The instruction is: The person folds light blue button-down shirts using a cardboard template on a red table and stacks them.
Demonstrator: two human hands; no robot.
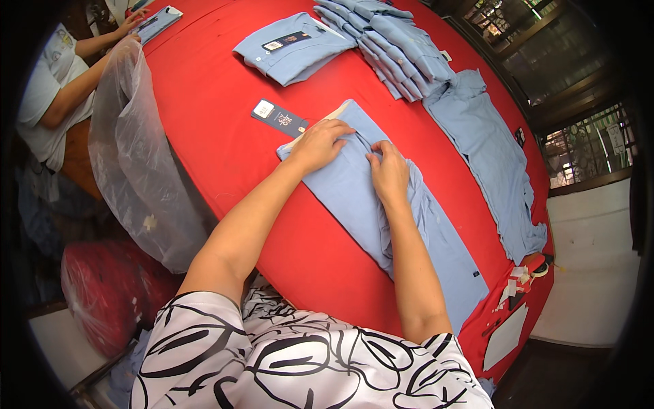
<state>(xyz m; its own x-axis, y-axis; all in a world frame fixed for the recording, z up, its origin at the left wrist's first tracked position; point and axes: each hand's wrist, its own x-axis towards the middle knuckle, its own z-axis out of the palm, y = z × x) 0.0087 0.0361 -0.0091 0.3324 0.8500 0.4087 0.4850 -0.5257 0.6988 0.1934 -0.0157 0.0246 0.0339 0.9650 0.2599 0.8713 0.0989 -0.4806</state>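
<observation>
Light blue trousers (354,198) lie lengthwise on the red-covered table in front of me, waistband end away from me. My left hand (320,144) rests on them near the waistband, its fingers stretched over the cloth and the thumb apart. Beside it, my right hand (390,174) pinches a crease of the same trousers between thumb and fingers. Cloth is bunched under my right wrist and forearm. A dark hang tag (281,118) with a white label sticks out from the waistband onto the table, left of my left hand.
Beyond are folded trousers (293,48) with a tag, a pile of blue garments (402,51) and a loose blue garment (487,157). A tape roll (540,269) and paper (505,339) lie right. At left, a co-worker's hand (131,24) touches folded cloth near a clear plastic bag (139,157).
</observation>
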